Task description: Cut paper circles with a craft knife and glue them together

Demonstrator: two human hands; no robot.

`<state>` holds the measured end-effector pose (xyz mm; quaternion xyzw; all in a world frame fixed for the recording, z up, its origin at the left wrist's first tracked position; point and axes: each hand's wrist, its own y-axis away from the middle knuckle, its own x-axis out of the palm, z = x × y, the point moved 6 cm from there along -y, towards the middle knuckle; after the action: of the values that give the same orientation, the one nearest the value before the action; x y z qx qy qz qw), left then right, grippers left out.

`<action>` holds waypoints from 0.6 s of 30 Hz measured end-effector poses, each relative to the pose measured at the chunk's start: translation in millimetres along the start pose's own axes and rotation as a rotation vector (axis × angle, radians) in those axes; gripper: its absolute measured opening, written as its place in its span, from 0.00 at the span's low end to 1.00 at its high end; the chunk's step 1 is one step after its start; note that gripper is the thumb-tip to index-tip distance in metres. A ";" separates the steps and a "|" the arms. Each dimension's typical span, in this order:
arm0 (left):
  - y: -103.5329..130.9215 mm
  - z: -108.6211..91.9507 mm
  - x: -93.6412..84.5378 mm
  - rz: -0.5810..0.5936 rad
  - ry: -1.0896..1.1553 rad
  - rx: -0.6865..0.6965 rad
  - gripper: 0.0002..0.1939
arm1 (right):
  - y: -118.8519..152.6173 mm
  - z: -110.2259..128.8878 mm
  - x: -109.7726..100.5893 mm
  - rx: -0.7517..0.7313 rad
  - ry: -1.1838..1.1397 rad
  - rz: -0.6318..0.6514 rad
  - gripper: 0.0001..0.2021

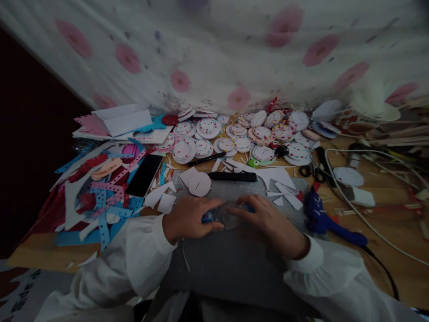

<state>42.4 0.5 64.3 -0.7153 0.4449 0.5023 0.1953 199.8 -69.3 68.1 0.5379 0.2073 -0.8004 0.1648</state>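
Low over the grey cutting mat (231,264), a clear, flat-looking plastic piece with blue at its ends (231,219) lies between my hands; its exact kind is too dim to make out. My left hand (194,218) grips its left end, thumb below and fingers above, with a blue part showing between them. On the right end rest the fingers of my right hand (268,223), slightly blurred, near another bit of blue. Just beyond are a round pale paper disc (199,184) with a slit and a black bar-shaped tool (233,177).
Several layered paper discs with coloured dots (208,129) fill the back. A phone (145,175) and coloured strips (103,214) lie left. Scissors (313,172), a blue glue gun (323,219) and a white cable (345,192) are right. Paper scraps (284,188) border the mat.
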 end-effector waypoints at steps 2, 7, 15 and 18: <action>0.1 0.9 1.7 0.006 -0.001 -0.001 0.30 | -0.3 -2.8 -0.9 -0.029 -0.056 0.018 0.28; -0.3 2.2 3.7 0.007 -0.013 0.003 0.31 | -6.1 -6.4 -9.4 -0.101 -0.168 0.047 0.26; -0.6 0.8 2.6 0.005 -0.039 0.034 0.29 | -27.2 -12.1 -13.1 -0.219 -0.401 0.169 0.21; -1.3 1.1 2.9 0.020 -0.034 0.025 0.29 | -30.2 -13.8 -11.8 -0.223 -0.476 0.209 0.22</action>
<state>43.2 0.8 60.9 -0.6998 0.4547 0.5108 0.2067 200.4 -35.8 79.2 0.3317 0.1926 -0.8551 0.3488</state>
